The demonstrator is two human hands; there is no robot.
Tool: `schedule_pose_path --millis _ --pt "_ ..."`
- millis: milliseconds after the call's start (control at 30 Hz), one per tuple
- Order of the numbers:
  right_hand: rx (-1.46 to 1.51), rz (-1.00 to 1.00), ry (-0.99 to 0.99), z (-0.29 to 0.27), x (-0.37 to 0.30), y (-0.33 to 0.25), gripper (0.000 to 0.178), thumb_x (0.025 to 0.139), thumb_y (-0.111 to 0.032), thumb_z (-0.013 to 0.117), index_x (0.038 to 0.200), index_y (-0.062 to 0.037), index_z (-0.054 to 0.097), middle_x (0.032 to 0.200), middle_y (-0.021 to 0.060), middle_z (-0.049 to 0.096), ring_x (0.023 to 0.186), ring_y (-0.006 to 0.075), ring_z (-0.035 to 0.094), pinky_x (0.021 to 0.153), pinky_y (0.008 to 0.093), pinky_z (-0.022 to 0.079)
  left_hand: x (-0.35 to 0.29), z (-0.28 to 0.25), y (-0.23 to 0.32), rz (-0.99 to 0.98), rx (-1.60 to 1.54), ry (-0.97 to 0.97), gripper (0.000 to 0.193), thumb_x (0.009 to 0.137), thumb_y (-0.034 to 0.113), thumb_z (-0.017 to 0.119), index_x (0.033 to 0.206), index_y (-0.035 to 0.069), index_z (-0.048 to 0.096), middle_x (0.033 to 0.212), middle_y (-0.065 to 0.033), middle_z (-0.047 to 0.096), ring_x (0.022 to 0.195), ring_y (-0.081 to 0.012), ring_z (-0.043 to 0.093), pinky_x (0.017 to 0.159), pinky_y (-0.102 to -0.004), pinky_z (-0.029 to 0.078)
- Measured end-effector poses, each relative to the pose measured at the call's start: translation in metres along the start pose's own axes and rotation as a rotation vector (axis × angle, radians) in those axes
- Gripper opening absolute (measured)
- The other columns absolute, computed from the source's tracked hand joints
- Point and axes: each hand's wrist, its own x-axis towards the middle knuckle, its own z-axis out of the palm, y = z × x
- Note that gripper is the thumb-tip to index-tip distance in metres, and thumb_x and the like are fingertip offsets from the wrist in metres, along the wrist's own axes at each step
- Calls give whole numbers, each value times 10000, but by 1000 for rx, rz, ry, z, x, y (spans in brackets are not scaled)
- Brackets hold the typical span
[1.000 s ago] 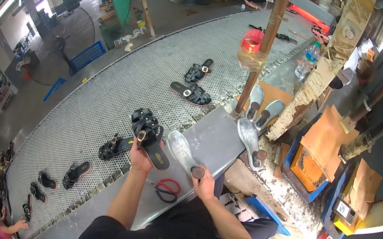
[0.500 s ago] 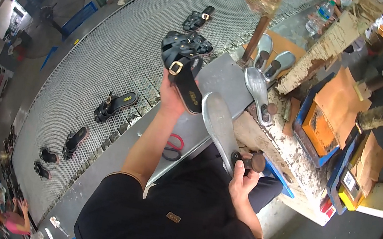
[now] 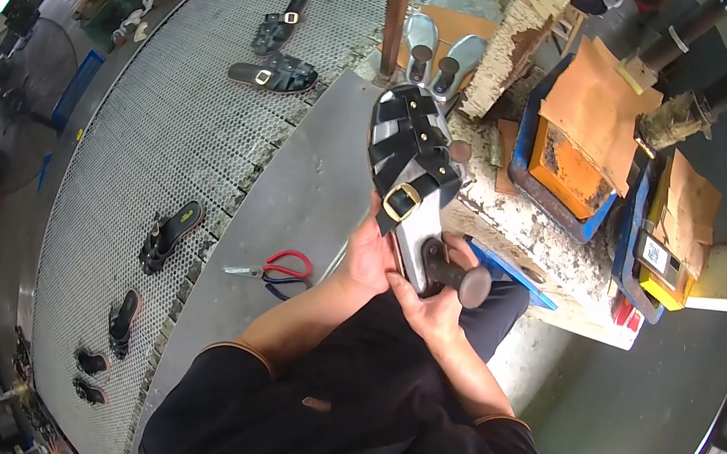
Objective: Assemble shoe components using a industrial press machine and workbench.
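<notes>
Workshop floor, seen from above: grey metal bench (image 3: 293, 186) runs beside a curved mesh conveyor (image 3: 159, 126). Person seated at the bench, both hands up in front of the chest.

Left hand (image 3: 369, 262) grips the heel end of a metal shoe form (image 3: 415, 236) from the left side, fingers wrapped around its edge. Black strappy sandal upper (image 3: 409, 153) with a gold buckle (image 3: 401, 202) sits over the form, toe pointing away from the person.

Right hand (image 3: 431, 311) is just below and right of the form, closed around a dark round-headed tool (image 3: 456, 276). Tool's head sticks out to the right; its other end touches the form's heel. Hands nearly touch each other under the form.

Red-handled scissors (image 3: 280, 268) lie on the bench, left of the left forearm. Two silver shoe forms (image 3: 442, 43) stand on posts at the far end of the bench. Black sandals (image 3: 273, 48) lie on the conveyor, more lower left (image 3: 170, 233). Orange box (image 3: 572, 156) sits right, on a glue-crusted stand (image 3: 518, 224).
</notes>
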Motion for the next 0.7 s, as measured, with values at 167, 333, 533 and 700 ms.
schedule_pose_path --millis 167,333,533,700 --pt "-120 -89 172 -14 3 13 919 673 -169 1010 1392 0 462 1358 196 538 1189 329 602 1015 476 504 9 -8 -30 -135 73 95 651 1130 571 468 1549 75 508 1462 -132 637 1303 -285 642 1138 -465 510" --pt "-62 12 273 -38 27 36 813 695 -173 987 1350 4 540 1269 172 612 1158 302 633 985 414 528 46 21 -48 -168 71 124 640 1134 552 465 1564 78 504 1476 -128 630 1327 -295 626 1144 -463 504" --pt "-279 251 408 -108 118 70 606 796 -212 897 1282 -1 605 1157 233 688 1048 428 709 887 494 577 60 28 -66 -317 171 -8 640 1156 514 444 1610 63 452 1489 -162 575 1370 -301 545 1206 -476 412" --pt "-746 123 616 -162 198 155 669 789 -201 870 1288 80 525 1207 263 606 1148 479 592 1028 534 480 31 -25 -61 -421 293 144 636 1153 499 461 1603 48 455 1459 -169 606 1349 -304 570 1176 -485 445"
